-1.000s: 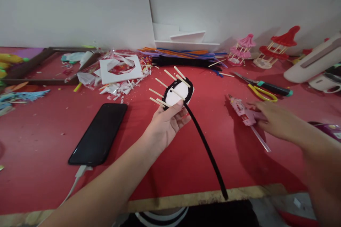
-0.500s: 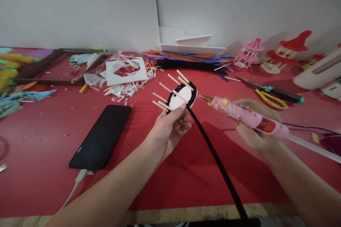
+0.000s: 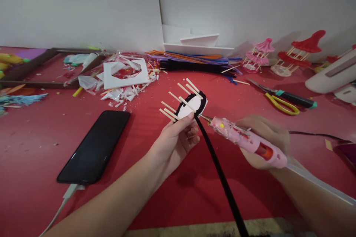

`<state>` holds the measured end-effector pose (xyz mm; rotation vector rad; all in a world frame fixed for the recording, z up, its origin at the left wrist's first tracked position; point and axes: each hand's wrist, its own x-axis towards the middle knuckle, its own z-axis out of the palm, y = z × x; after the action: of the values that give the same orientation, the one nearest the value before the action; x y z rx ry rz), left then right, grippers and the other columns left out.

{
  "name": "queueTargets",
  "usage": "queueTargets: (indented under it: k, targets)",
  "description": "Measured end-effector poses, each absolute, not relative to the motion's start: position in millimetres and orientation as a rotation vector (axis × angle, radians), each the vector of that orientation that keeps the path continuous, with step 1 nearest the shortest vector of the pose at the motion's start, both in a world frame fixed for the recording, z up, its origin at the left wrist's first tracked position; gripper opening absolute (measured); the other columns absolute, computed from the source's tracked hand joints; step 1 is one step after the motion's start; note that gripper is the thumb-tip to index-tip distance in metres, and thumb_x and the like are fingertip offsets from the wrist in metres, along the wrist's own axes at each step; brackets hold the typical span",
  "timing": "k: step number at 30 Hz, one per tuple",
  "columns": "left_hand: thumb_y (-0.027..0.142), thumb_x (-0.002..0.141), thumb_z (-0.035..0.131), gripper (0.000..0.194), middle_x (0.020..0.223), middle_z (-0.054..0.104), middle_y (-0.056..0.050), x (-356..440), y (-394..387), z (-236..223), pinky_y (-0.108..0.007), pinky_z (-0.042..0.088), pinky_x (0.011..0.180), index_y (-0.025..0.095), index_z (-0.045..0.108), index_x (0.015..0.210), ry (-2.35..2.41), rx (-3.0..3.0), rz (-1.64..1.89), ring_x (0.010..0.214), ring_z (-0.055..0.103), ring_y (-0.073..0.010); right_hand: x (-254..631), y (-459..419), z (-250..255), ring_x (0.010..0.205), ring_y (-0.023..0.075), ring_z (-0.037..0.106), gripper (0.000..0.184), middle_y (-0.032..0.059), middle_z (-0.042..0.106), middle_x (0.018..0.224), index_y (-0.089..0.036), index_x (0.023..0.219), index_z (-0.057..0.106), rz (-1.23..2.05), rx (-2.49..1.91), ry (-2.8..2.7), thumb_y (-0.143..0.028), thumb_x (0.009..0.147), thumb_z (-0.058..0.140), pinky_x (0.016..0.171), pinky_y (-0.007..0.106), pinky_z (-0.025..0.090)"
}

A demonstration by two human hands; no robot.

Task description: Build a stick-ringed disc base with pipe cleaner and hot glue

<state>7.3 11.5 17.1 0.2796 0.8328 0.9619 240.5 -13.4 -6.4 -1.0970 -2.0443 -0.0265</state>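
Observation:
Between the thumb and fingers of my left hand [image 3: 179, 135] is a white foam disc [image 3: 187, 110] with several thin wooden sticks standing up from it. A black pipe cleaner [image 3: 215, 157] runs round the disc's rim, and its long loose end hangs down toward the table's front edge. My right hand [image 3: 263, 140] is wrapped round a pink glue gun [image 3: 244, 137] with a clear glue stick [image 3: 319, 183] in its back end. The metal nozzle is at the disc's right edge, close by the pipe cleaner; whether it touches is hard to tell.
A black phone [image 3: 96, 144] on a cable lies at left. Behind are a cut foam square [image 3: 126, 83] with scraps, a brown frame [image 3: 36, 81] and a pile of pipe cleaners [image 3: 191, 64]. Pliers [image 3: 280, 103], a cutter [image 3: 299, 100] and small pagoda models [image 3: 294, 57] are at right.
My right hand has brought the glue gun left and down, so its nozzle has come up to the disc's edge. The disc has shifted slightly lower in view.

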Motion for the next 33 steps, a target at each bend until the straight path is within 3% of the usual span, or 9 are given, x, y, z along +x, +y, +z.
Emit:
queueTargets:
  k: [7, 12, 23, 33]
  targets:
    - [0.019, 0.089, 0.064, 0.016, 0.064, 0.056, 0.001, 7, 12, 26, -0.018, 0.052, 0.055, 0.011, 0.062, 0.074, 0.790, 0.137, 0.878, 0.054, 0.055, -0.0062, 238, -12, 10, 0.077, 0.0225, 0.061, 0.017, 0.0100, 0.066, 0.088, -0.018, 0.107, 0.057, -0.170, -0.920, -2.200, -0.021, 0.091, 0.052, 0.067, 0.036, 0.050]
    - [0.020, 0.091, 0.060, 0.020, 0.063, 0.054, 0.001, 7, 14, 23, -0.018, 0.051, 0.054, 0.011, 0.061, 0.073, 0.715, 0.072, 0.854, 0.052, 0.053, -0.0058, 238, -12, 9, 0.080, 0.0235, 0.062, 0.018, 0.0100, 0.067, 0.092, -0.022, 0.106, 0.062, -0.265, -0.995, -2.229, -0.023, 0.093, 0.049, 0.069, 0.039, 0.048]
    - [0.018, 0.090, 0.060, 0.023, 0.063, 0.054, 0.000, 7, 12, 27, -0.019, 0.052, 0.057, 0.011, 0.061, 0.069, 0.763, 0.093, 0.846, 0.052, 0.053, -0.0067, 234, -14, 9, 0.080, 0.0236, 0.064, 0.022, 0.0098, 0.068, 0.091, -0.018, 0.111, 0.057, -0.169, -0.951, -2.188, -0.016, 0.090, 0.053, 0.071, 0.038, 0.051]
    - [0.020, 0.086, 0.067, 0.018, 0.063, 0.054, 0.001, 7, 9, 26, -0.019, 0.053, 0.058, 0.012, 0.062, 0.071, 0.767, 0.199, 0.862, 0.054, 0.053, -0.0064, 241, -17, 4, 0.079, 0.0215, 0.063, 0.022, 0.0065, 0.067, 0.091, -0.024, 0.107, 0.057, -0.038, -0.999, -2.171, -0.016, 0.087, 0.055, 0.070, 0.036, 0.052]
